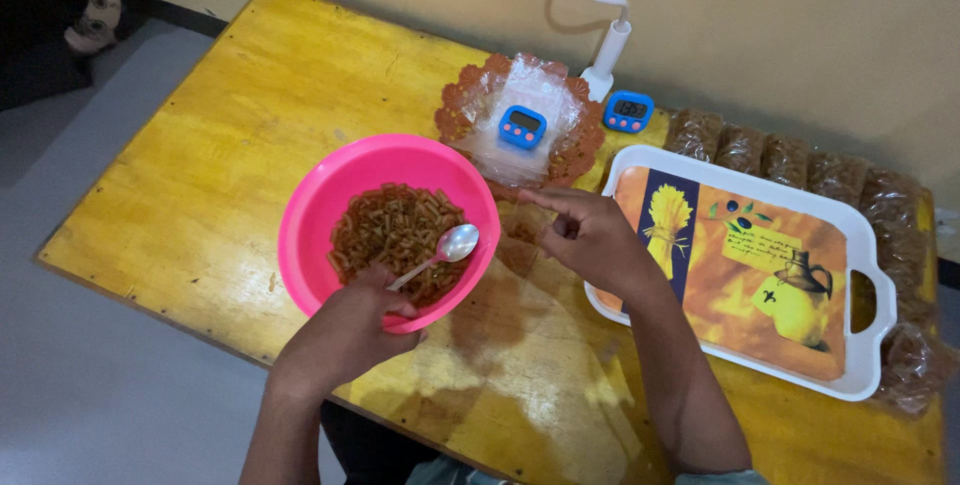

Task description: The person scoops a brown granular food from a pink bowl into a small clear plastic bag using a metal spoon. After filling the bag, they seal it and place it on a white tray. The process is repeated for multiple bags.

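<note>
1. Head view, left hand: the left hand [345, 330] is closed around the handle of a metal spoon [440, 251]. The spoon's head points up and away from the grip, hanging over the dry pasta [385, 235] without any visibly heaped on it.

2. Head view, the bowl: the pink bowl [330, 200] sits directly ahead of the left hand, its near rim under the knuckles. It rests flat on the yellow table [230, 145]. It looks like thin plastic — light, smooth and likely to slide if pushed — so its rim seems the sensible place to steady it.

3. Head view, the pasta: short brown tubes, stiff and loose, probably light and quick to roll off a shallow spoon. The handle's end, where the fingers already sit, looks like the right hold.

4. Head view, right hand: the right hand [590, 235] hovers just to the right of the bowl, fingers loosely curled, forefinger out toward the bowl — I see nothing held in it.

5. Head view, beyond the right hand: a clear bag [530, 160] lies on a brown doily [460, 105] with a blue timer [522, 127] on top; a second timer [629, 111] stands further right. Under the right wrist lies a white tray [850, 235], and beyond it a row of packed bags [790, 160].
</note>
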